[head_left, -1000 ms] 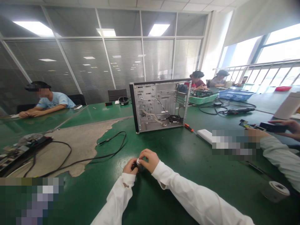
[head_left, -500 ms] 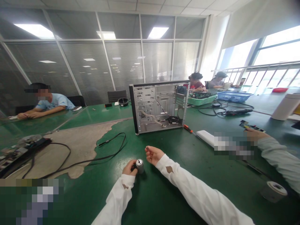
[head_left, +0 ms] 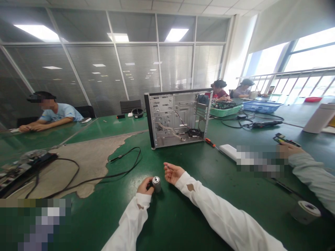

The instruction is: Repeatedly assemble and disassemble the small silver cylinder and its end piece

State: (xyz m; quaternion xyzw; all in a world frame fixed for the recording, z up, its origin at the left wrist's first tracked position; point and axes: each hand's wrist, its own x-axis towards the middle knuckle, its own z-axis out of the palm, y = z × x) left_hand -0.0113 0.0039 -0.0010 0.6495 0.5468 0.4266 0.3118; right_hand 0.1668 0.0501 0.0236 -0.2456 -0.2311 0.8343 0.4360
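My left hand (head_left: 144, 185) is closed on the side of a small silver-grey metal cylinder (head_left: 156, 184) with a dark hole in its top. The cylinder stands upright on the green tabletop. To its right and slightly farther off, my right hand (head_left: 173, 173) is raised, palm partly up, with thumb and fingertips pinched around a tiny object that is too small to name. A gap separates my right fingertips from the cylinder. Beyond both hands stands an open computer case (head_left: 180, 118), its side panel off, with loose wires and a black fan inside.
An orange-handled screwdriver (head_left: 210, 142) lies beside the case. At right, a co-worker's hand (head_left: 289, 150) holds a small tool near a white box (head_left: 230, 151) and another metal cylinder (head_left: 306, 212). A black cable (head_left: 104, 177) runs across the left. Baskets (head_left: 261, 106) stand farther back.
My right fingers have shifted a little, and the tiny object shows slightly lower between them. The left hand and cylinder stay put. The co-worker's hand at right has moved slightly right.
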